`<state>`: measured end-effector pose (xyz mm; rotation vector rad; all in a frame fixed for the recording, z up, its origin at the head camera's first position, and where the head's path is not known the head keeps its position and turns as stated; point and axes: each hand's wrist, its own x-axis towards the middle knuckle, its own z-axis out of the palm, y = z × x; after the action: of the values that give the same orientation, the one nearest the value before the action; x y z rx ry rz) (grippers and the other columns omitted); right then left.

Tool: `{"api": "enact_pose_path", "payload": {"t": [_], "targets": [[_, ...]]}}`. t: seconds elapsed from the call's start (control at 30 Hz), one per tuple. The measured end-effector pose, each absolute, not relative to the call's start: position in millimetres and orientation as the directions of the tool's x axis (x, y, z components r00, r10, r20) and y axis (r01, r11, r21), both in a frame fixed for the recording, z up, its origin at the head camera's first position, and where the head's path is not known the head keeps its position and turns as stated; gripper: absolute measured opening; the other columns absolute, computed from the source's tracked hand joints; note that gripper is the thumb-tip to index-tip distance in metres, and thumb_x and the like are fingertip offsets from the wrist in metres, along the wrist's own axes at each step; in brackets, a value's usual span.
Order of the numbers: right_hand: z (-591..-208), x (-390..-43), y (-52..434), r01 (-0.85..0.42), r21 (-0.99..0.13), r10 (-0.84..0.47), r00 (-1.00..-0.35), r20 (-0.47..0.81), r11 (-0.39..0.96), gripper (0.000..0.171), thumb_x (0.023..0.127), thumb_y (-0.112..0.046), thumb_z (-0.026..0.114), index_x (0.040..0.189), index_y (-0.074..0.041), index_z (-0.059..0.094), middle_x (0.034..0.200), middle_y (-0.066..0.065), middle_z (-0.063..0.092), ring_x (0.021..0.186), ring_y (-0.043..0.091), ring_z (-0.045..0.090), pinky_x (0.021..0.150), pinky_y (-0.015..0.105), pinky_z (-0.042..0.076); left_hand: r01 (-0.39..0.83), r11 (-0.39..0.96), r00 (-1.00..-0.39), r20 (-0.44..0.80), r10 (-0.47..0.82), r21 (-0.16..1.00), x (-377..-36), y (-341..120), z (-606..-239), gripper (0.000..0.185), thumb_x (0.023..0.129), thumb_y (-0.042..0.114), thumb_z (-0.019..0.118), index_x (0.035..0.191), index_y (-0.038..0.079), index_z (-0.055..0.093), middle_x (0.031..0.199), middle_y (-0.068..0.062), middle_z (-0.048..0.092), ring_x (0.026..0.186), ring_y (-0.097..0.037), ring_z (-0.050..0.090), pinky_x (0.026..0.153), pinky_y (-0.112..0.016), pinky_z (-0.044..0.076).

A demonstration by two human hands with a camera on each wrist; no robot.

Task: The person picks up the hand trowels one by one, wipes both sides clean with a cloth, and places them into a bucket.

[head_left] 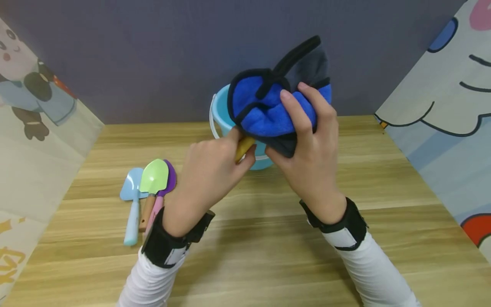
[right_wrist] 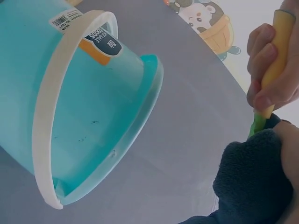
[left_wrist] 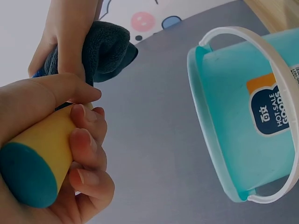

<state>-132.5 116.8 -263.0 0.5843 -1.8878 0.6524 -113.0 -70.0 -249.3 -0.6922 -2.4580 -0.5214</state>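
Observation:
My left hand [head_left: 215,166] grips the yellow handle [head_left: 244,148] of a toy tool; in the left wrist view the handle [left_wrist: 39,154] has a teal end cap. My right hand [head_left: 307,136] holds a blue and dark grey cloth [head_left: 264,106] bunched round the tool's other end, which is hidden. In the right wrist view the yellow handle [right_wrist: 276,56] meets a green part [right_wrist: 257,126] just above the grey cloth [right_wrist: 252,182]. Behind both hands stands a light blue bucket [head_left: 222,111] with a white handle [right_wrist: 56,116].
Three toy shovels lie on the wooden table [head_left: 268,238] at the left: a pale blue one [head_left: 132,200], a green one with a wooden handle [head_left: 153,179] and a purple one with a pink handle [head_left: 168,181]. Cartoon-printed panels stand at both sides.

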Motion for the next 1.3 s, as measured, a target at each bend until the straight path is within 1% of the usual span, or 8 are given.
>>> {"api": "enact_pose_path", "payload": {"t": [0.27,0.43,0.73,0.9,1.0,1.17,1.3], "targets": [[-261.0,-131.5,114.2,-0.651,-0.173,-0.071,-0.33,0.941,0.739,0.055,0.088,-0.022,0.074,0.138,-0.024,0.05,0.144,0.015,0.049,0.135,0.037,0.05,0.113,0.051,0.041,0.584,0.798,-0.685,0.617,0.386,0.149,-110.8,-70.0,-248.4,0.021,0.095,0.023,0.066,0.088,0.006,0.056,0.054,0.001,0.039,0.042,-0.014,0.037,0.042,-0.028,0.024],[-260.8,-131.7,114.1,-0.649,-0.171,-0.075,-0.333,0.94,0.742,0.056,0.088,-0.022,0.074,0.138,-0.024,0.049,0.144,0.014,0.049,0.135,0.036,0.05,0.113,0.051,0.041,0.585,0.801,-0.668,0.635,0.387,0.127,-111.1,-70.5,-249.2,0.021,0.094,0.023,0.066,0.088,0.005,0.057,0.054,0.0,0.04,0.042,-0.014,0.037,0.042,-0.028,0.025],[-260.0,-133.9,116.5,-0.652,-0.173,-0.068,-0.326,0.943,0.738,0.056,0.089,-0.019,0.073,0.139,-0.025,0.047,0.143,0.015,0.048,0.135,0.038,0.05,0.113,0.05,0.042,0.586,0.803,-0.659,0.639,0.396,0.107,-111.0,-70.2,-250.2,0.022,0.095,0.023,0.064,0.083,0.007,0.055,0.054,0.002,0.038,0.041,-0.013,0.035,0.041,-0.028,0.024],[-259.8,-135.2,118.8,-0.647,-0.202,-0.044,-0.343,0.938,0.735,0.057,0.089,-0.02,0.075,0.138,-0.024,0.047,0.143,0.015,0.047,0.135,0.037,0.05,0.114,0.05,0.042,0.579,0.811,-0.659,0.633,0.407,0.081,-110.3,-69.7,-251.6,0.023,0.095,0.024,0.065,0.083,0.007,0.056,0.055,0.002,0.037,0.041,-0.013,0.036,0.041,-0.028,0.025],[-260.1,-136.3,120.6,-0.639,-0.224,-0.037,-0.368,0.929,0.736,0.058,0.089,-0.023,0.076,0.138,-0.024,0.046,0.144,0.015,0.046,0.136,0.036,0.05,0.114,0.051,0.042,0.571,0.818,-0.665,0.626,0.406,0.076,-109.7,-69.2,-251.7,0.023,0.095,0.025,0.065,0.083,0.007,0.057,0.055,0.003,0.036,0.041,-0.014,0.036,0.041,-0.028,0.025],[-261.5,-138.0,123.0,-0.626,-0.233,-0.062,-0.412,0.909,0.744,0.06,0.089,-0.022,0.076,0.14,-0.025,0.045,0.147,0.014,0.045,0.138,0.036,0.048,0.116,0.05,0.041,0.556,0.828,-0.678,0.617,0.4,0.074,-110.3,-69.2,-251.9,0.025,0.095,0.026,0.066,0.082,0.007,0.057,0.055,0.003,0.036,0.041,-0.014,0.036,0.042,-0.028,0.024],[-262.0,-140.2,122.5,-0.632,-0.234,-0.056,-0.404,0.913,0.739,0.059,0.089,-0.022,0.076,0.139,-0.024,0.045,0.146,0.014,0.046,0.138,0.036,0.049,0.115,0.05,0.041,0.554,0.829,-0.685,0.609,0.4,0.079,-111.2,-69.8,-251.9,0.024,0.095,0.025,0.066,0.083,0.006,0.058,0.054,0.003,0.036,0.041,-0.013,0.036,0.042,-0.027,0.023]]}}
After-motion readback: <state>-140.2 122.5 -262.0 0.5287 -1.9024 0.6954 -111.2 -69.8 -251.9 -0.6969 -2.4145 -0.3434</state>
